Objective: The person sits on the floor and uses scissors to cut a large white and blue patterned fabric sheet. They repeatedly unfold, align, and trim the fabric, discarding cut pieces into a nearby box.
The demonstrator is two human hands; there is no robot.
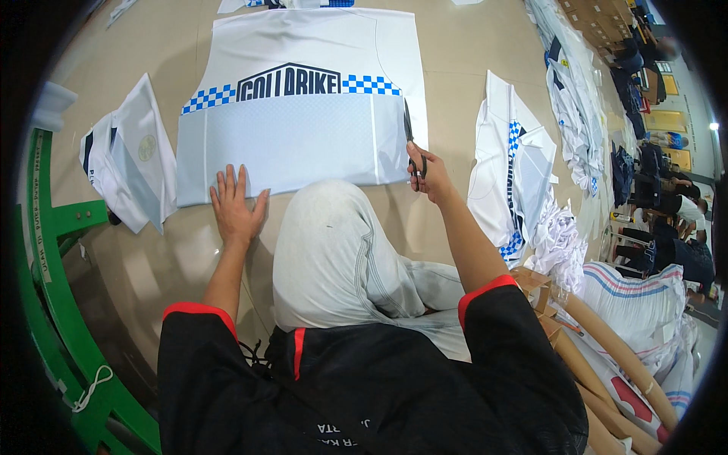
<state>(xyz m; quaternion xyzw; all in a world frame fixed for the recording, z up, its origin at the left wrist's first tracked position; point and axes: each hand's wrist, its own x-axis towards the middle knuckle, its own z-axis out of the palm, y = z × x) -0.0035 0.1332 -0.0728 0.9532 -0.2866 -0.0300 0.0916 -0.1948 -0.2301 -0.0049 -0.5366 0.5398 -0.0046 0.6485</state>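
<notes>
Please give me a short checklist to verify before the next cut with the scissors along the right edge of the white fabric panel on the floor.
1. Left hand flat on the fabric panel, holding it: ok.
2. Left fingers away from the blades: ok.
3. Right hand grips the scissors: ok.
4. Blades at the panel's right edge: ok.
5. Panel smooth, no folds: ok.
6. Blades open or closed: cannot tell.

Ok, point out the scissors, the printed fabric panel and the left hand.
scissors (409, 129), head view, on the dark blades.
printed fabric panel (303, 144), head view, on its pale lower half.
left hand (236, 208), head view, on its back.
</notes>
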